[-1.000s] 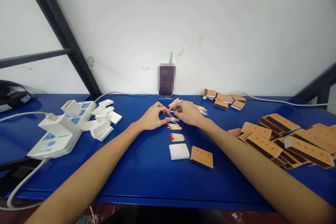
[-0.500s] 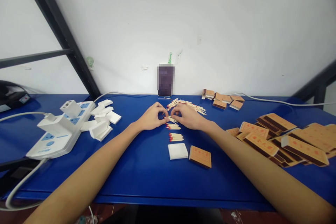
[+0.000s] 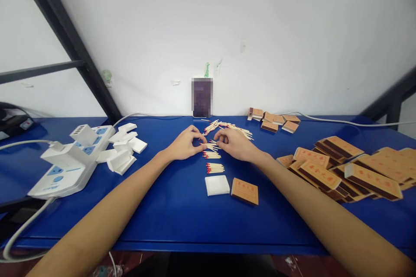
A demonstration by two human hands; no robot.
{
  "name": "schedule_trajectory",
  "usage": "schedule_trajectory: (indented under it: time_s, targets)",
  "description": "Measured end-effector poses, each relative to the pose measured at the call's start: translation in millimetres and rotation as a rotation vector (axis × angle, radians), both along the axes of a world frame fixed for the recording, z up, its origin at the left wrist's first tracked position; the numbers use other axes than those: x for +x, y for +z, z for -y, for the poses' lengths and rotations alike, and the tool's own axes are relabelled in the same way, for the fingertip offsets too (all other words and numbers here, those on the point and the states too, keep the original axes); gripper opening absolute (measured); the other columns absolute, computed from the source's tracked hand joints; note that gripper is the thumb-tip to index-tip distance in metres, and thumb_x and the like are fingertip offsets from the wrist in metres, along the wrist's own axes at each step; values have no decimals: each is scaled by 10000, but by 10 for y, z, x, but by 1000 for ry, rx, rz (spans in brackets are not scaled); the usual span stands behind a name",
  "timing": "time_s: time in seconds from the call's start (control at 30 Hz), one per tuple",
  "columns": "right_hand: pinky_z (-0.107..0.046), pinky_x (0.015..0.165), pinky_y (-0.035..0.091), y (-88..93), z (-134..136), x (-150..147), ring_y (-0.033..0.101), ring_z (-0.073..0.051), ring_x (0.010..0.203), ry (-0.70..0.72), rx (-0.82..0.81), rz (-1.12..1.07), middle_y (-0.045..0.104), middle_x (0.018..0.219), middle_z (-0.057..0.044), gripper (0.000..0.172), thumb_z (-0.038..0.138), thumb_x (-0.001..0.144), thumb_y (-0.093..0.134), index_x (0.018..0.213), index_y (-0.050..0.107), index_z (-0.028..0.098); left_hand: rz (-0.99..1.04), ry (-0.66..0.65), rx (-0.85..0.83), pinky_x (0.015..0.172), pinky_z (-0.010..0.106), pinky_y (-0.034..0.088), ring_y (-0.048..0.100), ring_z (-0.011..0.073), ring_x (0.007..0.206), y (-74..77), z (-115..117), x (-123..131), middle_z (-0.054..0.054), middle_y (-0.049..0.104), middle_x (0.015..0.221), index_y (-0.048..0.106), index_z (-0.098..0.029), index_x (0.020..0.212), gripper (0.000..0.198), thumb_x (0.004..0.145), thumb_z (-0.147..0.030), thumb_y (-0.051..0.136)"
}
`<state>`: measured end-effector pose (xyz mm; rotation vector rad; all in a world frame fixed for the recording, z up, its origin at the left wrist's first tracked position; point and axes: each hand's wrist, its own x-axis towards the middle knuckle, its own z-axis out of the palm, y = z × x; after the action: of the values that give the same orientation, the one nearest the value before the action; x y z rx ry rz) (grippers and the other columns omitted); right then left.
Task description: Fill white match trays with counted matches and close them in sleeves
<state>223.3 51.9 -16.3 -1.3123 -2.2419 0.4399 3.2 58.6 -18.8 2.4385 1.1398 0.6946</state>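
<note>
A small loose group of matches (image 3: 212, 145) lies between my two hands, with red heads toward the left. My left hand (image 3: 187, 143) rests on its left side, fingers curved, thumb tip at the match heads and a gap between thumb and index finger. On the other side, my right hand (image 3: 238, 144) has bent fingers and thumb apart, close to the stick ends. Nearer to me are two neat bundles, an upper match bundle (image 3: 212, 155) and a lower match bundle (image 3: 215, 168). Beyond the hands spreads a loose match pile (image 3: 232, 127).
A white inner tray (image 3: 217, 185) and an orange matchbox sleeve (image 3: 245, 191) lie in front. Several white trays (image 3: 125, 147) and a power strip (image 3: 74, 173) are left. Many matchbox sleeves (image 3: 341, 169) are heaped right, with small boxes (image 3: 271, 120) behind. A blurred-out device (image 3: 203, 97) leans on the wall.
My right hand's fingers have drawn slightly back from the matches and parted. The left hand's thumb and index finger look a little wider apart. The whole view has shifted slightly.
</note>
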Motion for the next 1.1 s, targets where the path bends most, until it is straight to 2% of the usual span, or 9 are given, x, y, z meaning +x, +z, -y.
schedule_trajectory:
  time_s: [0.2, 0.37, 0.53, 0.77, 0.97, 1.1]
  targets:
    - [-241, 592, 376, -4, -10, -1, 551, -120, 600, -49, 11, -25, 659, 654, 5, 143, 144, 826, 570, 779, 703, 168, 11, -9, -3, 845, 342, 492, 520, 162, 823, 10, 0, -5, 43, 509, 996, 738, -223, 955, 222, 842, -396, 658]
    - [-247, 594, 377, -22, -28, -13, 559, -124, 594, -62, 34, 2, 658, 631, 10, 146, 141, 820, 580, 759, 709, 173, 10, -15, -5, 822, 335, 490, 517, 158, 810, 17, 0, -6, 41, 501, 992, 737, -222, 944, 219, 833, -396, 663]
    - [-271, 670, 395, -30, -30, -1, 593, -162, 704, -94, 123, 84, 689, 727, -32, 169, 143, 850, 569, 818, 732, 171, 13, -29, -18, 787, 326, 485, 512, 137, 758, 51, 25, -6, 36, 493, 989, 733, -213, 905, 221, 821, -408, 675]
    - [-301, 755, 406, -76, -34, 21, 602, -193, 816, -71, 186, 148, 697, 856, -77, 194, 194, 920, 538, 882, 726, 162, -36, -93, -3, 774, 308, 457, 558, 165, 815, 108, 88, 9, 38, 564, 926, 731, -203, 908, 205, 854, -376, 634]
    - [-303, 769, 406, -88, -2, 16, 593, -189, 817, -55, 198, 134, 674, 848, -69, 175, 225, 928, 558, 874, 711, 160, -109, -101, 36, 848, 353, 444, 567, 209, 905, 140, 185, 87, 47, 592, 898, 729, -202, 964, 236, 904, -358, 563]
    - [-300, 763, 409, -118, -15, 19, 580, -182, 808, -45, 189, 117, 660, 856, -63, 128, 201, 906, 583, 871, 699, 160, -86, -160, 24, 855, 346, 447, 572, 195, 878, 163, 233, 119, 43, 625, 895, 721, -187, 884, 203, 896, -312, 561]
